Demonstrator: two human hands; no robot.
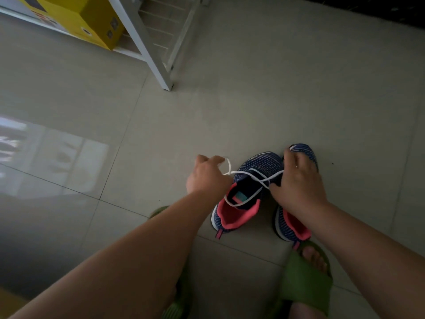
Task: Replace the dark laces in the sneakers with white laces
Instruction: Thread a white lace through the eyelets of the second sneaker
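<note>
Right hand (pixel 296 180) hides right sneaker (pixel 305 153) eyelets; lacing possibly unfinished

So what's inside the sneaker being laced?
The left sneaker shows pink lining and a teal insole label, with a white lace crossing above. Its toe end is hidden by the tongue.

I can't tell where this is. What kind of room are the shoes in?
Probably indoors at home, maybe near an entryway. The sneakers sit on a shiny tiled floor, a white rack stands nearby with a yellow box on it, and the person wears green house slippers.
</note>
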